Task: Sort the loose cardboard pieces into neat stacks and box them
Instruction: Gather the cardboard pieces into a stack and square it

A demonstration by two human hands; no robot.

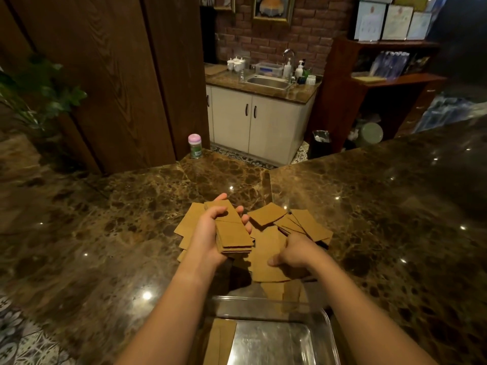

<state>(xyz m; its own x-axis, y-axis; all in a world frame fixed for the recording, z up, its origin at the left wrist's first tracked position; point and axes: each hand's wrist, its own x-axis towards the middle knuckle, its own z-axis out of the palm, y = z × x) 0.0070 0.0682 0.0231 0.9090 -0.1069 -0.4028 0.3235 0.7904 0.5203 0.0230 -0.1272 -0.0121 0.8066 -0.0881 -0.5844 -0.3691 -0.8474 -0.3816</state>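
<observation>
I am gripping a neat stack of brown cardboard pieces [233, 233] in my left hand [210, 238], fingers curled round its far edges, above the marble counter [105, 233]. My right hand [297, 252] is pinching a loose piece [266, 259] from the scattered pile [303, 225]. The clear plastic box [326, 320] nearest me is holding a few flat pieces [220, 341] along its left side.

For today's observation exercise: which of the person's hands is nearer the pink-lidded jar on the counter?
Left. The left hand holds a stack straight below the jar in the picture; the right hand lies lower and further right.
</observation>
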